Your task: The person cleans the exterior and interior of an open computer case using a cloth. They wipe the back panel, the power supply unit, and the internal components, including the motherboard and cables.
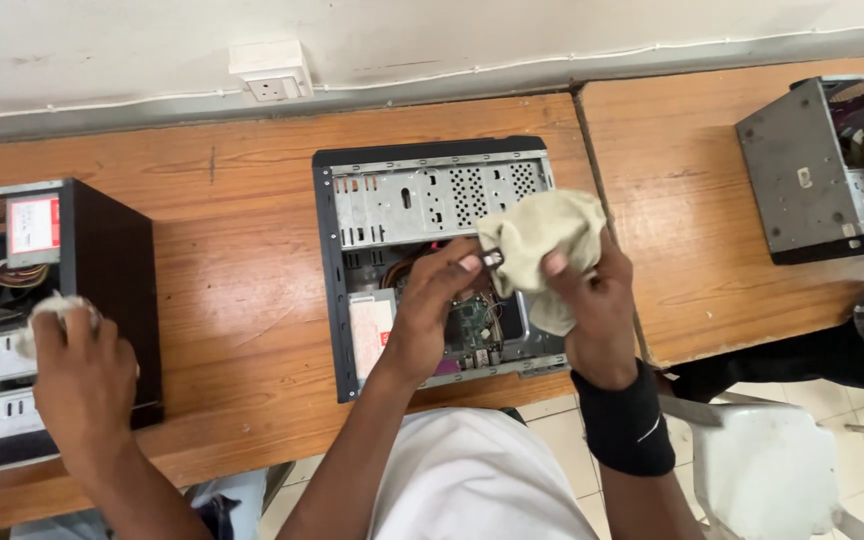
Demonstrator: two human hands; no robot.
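Working over the open computer case (432,200) lying flat on the wooden table (242,280). My right hand (592,300) is bunching a beige cloth (542,240) at about 1 o'clock of the case's middle. My left hand (432,310) is pinching a small metal part (493,260) against the cloth. At 9 o'clock, another person's hand (82,370) is wiping a second case (42,300).

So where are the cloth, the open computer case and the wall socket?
cloth (542,235), head view, on the bunched middle of the fabric.
computer case (422,195), head view, on its grey perforated metal panel.
wall socket (270,88), head view, on its white front plate.
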